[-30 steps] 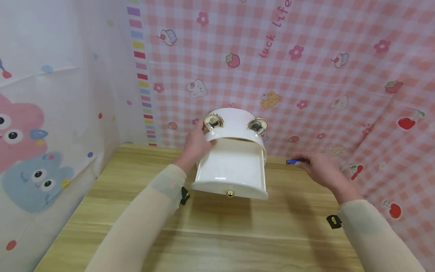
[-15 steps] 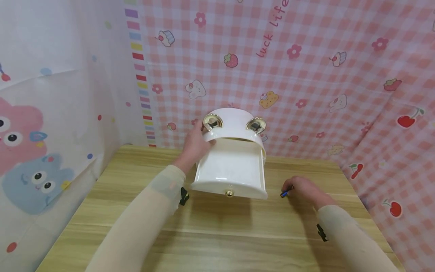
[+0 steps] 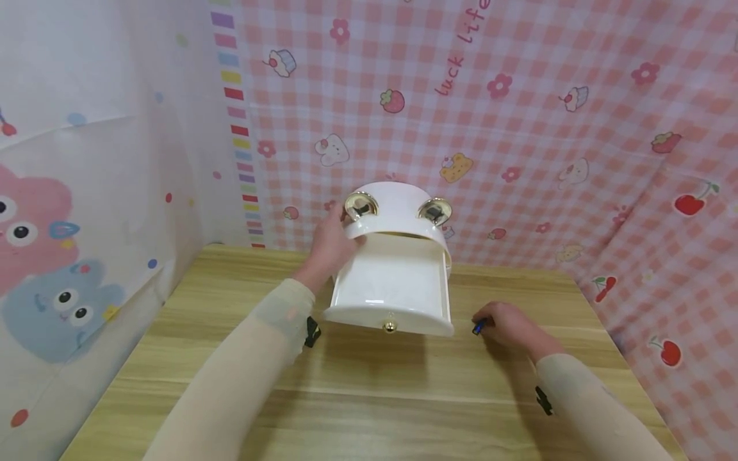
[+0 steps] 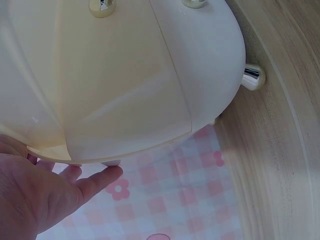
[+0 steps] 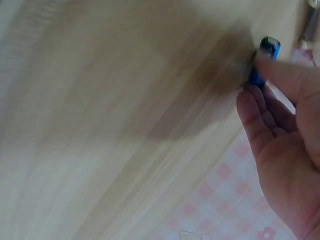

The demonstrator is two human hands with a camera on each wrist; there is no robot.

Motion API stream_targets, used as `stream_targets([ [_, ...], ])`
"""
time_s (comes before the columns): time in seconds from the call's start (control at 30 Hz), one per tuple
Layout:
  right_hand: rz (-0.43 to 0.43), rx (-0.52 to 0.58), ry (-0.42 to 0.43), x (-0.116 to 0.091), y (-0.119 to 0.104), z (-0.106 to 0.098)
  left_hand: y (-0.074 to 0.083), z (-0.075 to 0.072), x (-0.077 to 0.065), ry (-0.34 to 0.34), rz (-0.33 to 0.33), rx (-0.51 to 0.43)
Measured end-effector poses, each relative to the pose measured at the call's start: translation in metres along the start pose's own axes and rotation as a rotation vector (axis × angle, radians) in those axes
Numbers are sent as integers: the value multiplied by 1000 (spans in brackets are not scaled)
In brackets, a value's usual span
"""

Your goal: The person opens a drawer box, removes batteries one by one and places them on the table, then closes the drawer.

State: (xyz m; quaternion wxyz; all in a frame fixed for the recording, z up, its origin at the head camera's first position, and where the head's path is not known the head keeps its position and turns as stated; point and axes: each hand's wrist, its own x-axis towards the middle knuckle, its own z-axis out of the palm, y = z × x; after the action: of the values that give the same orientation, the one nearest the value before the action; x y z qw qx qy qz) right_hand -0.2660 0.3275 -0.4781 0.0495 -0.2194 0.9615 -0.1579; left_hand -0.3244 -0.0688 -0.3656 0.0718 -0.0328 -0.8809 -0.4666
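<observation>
A white storage box [image 3: 394, 205] with two round gold ears stands at the back of the table, its drawer [image 3: 392, 275] pulled out toward me. Inside the drawer only bare white surface shows. My left hand [image 3: 331, 245] holds the box's left side, thumb at the front rim; in the left wrist view the fingers [image 4: 102, 181] lie along its edge. To the right of the drawer, my right hand [image 3: 510, 326] pinches a small blue battery [image 3: 478, 326] low over the table. The right wrist view shows the battery [image 5: 269, 47] between thumb and fingertips, partly covered.
The wooden table [image 3: 357, 410] runs back to a pink checked cloth [image 3: 519, 141] hung behind and to the right. A white cartoon cloth [image 3: 75, 160] hangs on the left. A gold knob [image 3: 390, 327] sticks out from the drawer front.
My right hand has come from the table's back right toward me and down with the battery, then slightly left. The left hand, box and drawer stay where they were.
</observation>
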Motion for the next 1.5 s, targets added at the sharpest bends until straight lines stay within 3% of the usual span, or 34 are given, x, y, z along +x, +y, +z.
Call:
stream_targets([
  [0.13, 4, 43, -24, 3, -2, -2, 1, 0, 0, -4, 0, -3],
  [0.33, -55, -4, -16, 7, -2, -1, 1, 0, 0, 3, 6, 7],
  [0.57, -14, -6, -63, 6, -1, -5, 2, -1, -1, -5, -3, 3],
  [1.13, 39, -2, -90, 6, -6, -6, 1, -1, 0, -7, -12, -6],
  [1.37, 12, -18, -76, 6, -2, -5, 1, 0, -1, -4, 1, -4],
  [1.5, 43, 19, -83, 6, -1, -8, 1, 0, -2, 1, 0, -3],
])
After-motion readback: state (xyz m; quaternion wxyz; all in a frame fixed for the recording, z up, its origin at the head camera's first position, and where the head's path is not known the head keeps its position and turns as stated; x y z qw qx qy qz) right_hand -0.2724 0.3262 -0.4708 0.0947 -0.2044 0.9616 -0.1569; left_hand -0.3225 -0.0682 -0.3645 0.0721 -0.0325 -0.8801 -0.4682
